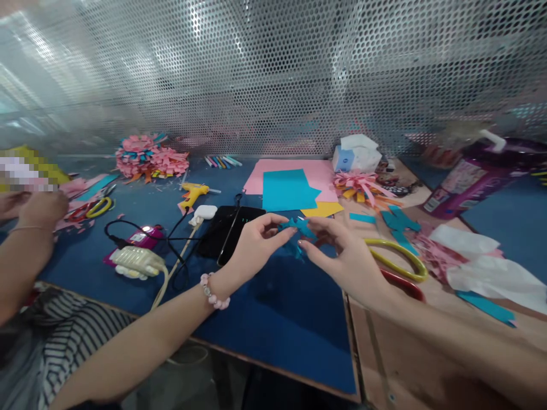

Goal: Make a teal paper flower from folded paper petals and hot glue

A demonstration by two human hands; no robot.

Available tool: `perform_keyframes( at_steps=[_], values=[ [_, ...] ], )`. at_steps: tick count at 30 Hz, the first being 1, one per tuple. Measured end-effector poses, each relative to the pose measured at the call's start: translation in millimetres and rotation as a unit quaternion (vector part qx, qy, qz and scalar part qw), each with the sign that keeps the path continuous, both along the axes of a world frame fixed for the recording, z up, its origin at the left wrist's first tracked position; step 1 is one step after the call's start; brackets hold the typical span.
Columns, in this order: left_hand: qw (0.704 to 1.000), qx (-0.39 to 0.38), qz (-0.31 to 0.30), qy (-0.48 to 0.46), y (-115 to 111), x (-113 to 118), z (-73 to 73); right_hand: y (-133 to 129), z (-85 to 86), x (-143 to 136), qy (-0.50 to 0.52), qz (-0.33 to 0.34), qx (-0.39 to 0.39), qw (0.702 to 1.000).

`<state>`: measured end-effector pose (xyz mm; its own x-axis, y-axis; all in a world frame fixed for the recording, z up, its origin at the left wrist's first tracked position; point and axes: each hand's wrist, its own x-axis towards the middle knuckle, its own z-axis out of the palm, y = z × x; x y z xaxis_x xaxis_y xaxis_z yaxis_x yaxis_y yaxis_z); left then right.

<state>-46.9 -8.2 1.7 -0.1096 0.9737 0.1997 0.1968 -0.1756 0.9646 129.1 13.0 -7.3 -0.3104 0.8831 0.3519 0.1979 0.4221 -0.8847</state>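
Note:
A small piece of fringed blue paper (296, 229) is held up over the blue tabletop, between my two hands. My left hand (267, 234) pinches its left side, thumb against fingers. On the other side my right hand (337, 250) has its fingertips closed on the right edge. Just behind the piece lie flat sheets: a blue sheet (285, 191) on top of a pink sheet (256, 176), with an orange-yellow sheet (325, 209) beside them. Under my right forearm are scissors (397, 256) with yellow and red handles.
At left sit a yellow glue gun (194, 195), a black tablet (211, 233), a power strip (139, 262) with cords, and pink paper bundles (147, 158). A co-worker's hands (40, 213) work at far left. A tissue box (345, 158) and purple bottle (465, 176) stand at right.

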Motion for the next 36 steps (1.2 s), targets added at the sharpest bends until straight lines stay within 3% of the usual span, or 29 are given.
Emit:
perform_keyframes(
  at_steps=[5,17,27,36],
  values=[
    [1.0,0.004,-0.009,0.0,-2.1,1.2,-0.4,1.7,-1.9,1.0,-0.016,-0.014,-0.024,0.999],
    [0.999,-0.019,-0.046,-0.005,-0.1,1.1,-0.1,1.1,0.1,4.8,-0.014,0.004,0.024,1.0],
    [0.997,-0.031,-0.026,0.066,-0.3,-1.3,1.6,-0.4,4.4,5.9,-0.046,-0.013,0.068,0.996],
    [0.997,-0.003,-0.037,0.069,-0.2,-3.8,-2.9,2.2,-0.5,3.3,-0.043,-0.004,0.066,0.997]
  ],
)
